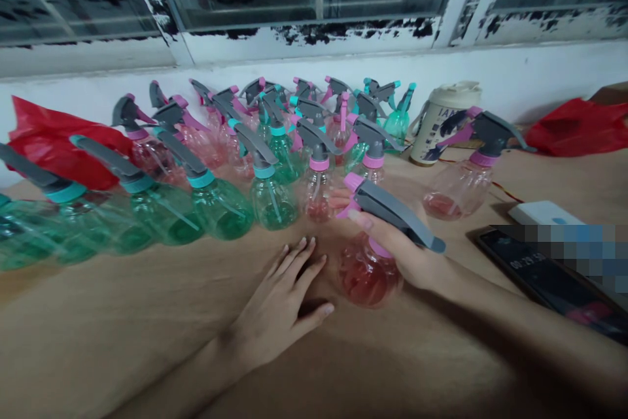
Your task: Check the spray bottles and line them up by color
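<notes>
My right hand [412, 252] is wrapped round the neck of a pink spray bottle [369, 272] with a grey and pink trigger head, which stands at the middle of the table. Part of its neck is hidden by my fingers. My left hand [279, 301] lies flat on the table just left of that bottle, fingers spread, holding nothing. Beyond my hands stand a green spray bottle [273, 203] and a clear pink spray bottle [318, 193]. Another pink spray bottle [461, 187] stands apart to the right.
Several green spray bottles [220, 210] line the left, with more bottles behind. Red plastic bags [63, 144] lie at the left and right. A paper cup [436, 121] stands at the back. A phone [544, 275] and a white box [544, 213] lie at the right.
</notes>
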### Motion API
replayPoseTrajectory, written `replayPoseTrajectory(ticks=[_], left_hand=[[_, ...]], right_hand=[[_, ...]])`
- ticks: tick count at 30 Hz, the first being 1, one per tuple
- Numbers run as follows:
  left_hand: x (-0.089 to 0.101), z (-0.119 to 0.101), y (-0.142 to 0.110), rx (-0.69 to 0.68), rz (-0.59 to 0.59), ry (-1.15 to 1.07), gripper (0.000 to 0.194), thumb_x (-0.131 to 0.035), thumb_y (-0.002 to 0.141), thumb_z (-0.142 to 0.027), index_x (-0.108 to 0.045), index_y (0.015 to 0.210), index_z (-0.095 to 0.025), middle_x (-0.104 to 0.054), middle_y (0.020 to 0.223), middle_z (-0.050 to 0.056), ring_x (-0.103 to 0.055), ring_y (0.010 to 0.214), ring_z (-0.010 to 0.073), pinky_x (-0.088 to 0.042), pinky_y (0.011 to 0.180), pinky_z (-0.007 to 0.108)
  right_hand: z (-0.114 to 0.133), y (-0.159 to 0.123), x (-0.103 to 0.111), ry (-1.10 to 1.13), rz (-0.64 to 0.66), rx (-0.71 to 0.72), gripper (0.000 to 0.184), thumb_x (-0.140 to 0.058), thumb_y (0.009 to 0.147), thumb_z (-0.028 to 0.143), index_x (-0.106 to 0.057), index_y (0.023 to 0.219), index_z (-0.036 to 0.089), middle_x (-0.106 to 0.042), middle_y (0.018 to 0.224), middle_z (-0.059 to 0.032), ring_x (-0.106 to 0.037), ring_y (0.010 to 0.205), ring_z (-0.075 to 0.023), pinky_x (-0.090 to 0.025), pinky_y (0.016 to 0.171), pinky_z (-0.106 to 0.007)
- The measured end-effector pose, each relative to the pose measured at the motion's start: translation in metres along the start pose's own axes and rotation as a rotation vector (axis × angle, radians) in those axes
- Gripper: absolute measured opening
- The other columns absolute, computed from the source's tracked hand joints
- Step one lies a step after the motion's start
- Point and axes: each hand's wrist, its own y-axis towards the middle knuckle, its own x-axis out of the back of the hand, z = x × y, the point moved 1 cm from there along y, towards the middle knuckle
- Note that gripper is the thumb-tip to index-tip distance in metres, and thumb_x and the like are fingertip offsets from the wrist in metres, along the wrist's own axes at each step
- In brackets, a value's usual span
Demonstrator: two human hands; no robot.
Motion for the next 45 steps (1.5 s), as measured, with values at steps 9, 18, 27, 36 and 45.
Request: replayPoseTrajectory(ticks=[9, 18, 27, 36, 45], left_hand=[[0.0023, -0.0009, 0.0001, -0.014, -0.01, 0.008, 0.062, -0.049, 0.091, -0.054, -0.039, 0.138, -0.015, -0.029, 0.15, 0.014, -0.026, 0.138, 0.0275, -0.027, 0.11, 0.048], [0.0016, -0.0002, 0.0005, -0.002, -0.008, -0.004, 0.062, -0.049, 0.091, -0.054, -0.038, 0.139, -0.016, -0.029, 0.15, 0.013, -0.026, 0.138, 0.0273, -0.026, 0.11, 0.047], [0.0023, -0.0004, -0.0001, -0.001, -0.011, -0.003, 0.061, -0.049, 0.091, -0.053, -0.038, 0.139, -0.017, -0.03, 0.15, 0.013, -0.026, 0.138, 0.0273, -0.026, 0.11, 0.048], [0.0023, -0.0003, 0.0003, -0.001, -0.013, -0.009, 0.061, -0.049, 0.091, -0.053, -0.037, 0.139, -0.017, -0.03, 0.15, 0.013, -0.026, 0.138, 0.0269, -0.026, 0.11, 0.048], [0.0022, 0.0001, 0.0, 0.0, -0.009, -0.021, 0.062, -0.05, 0.091, -0.053, -0.038, 0.139, -0.016, -0.029, 0.15, 0.013, -0.026, 0.138, 0.0276, -0.025, 0.111, 0.048]], right_hand=[[0.0053, 0.0039, 0.0001, 0.07, 0.041, 0.014, 0.009, -0.06, 0.085, 0.031, -0.064, 0.09, 0.024, -0.07, 0.093, -0.0012, -0.065, 0.091, -0.0184, -0.049, 0.087, -0.036], [0.0075, 0.0077, 0.0036, -0.073, 0.065, -0.017, 0.026, -0.057, 0.085, 0.039, -0.049, 0.065, 0.024, -0.048, 0.06, 0.0042, -0.049, 0.059, -0.0147, -0.045, 0.061, -0.031], [0.0023, 0.0045, 0.0059, -0.061, 0.101, -0.037, 0.02, -0.057, 0.085, 0.043, -0.06, 0.075, 0.026, -0.062, 0.07, 0.0012, -0.061, 0.068, -0.0186, -0.053, 0.068, -0.033], [0.0046, 0.0029, 0.003, 0.126, 0.091, -0.024, 0.014, -0.062, 0.084, 0.035, -0.066, 0.092, 0.025, -0.071, 0.095, -0.0013, -0.066, 0.094, -0.0197, -0.052, 0.09, -0.039], [0.001, 0.0016, 0.0045, 0.126, 0.079, -0.027, 0.019, -0.063, 0.084, 0.033, -0.068, 0.099, 0.026, -0.072, 0.105, -0.0018, -0.066, 0.101, -0.0192, -0.05, 0.094, -0.037]])
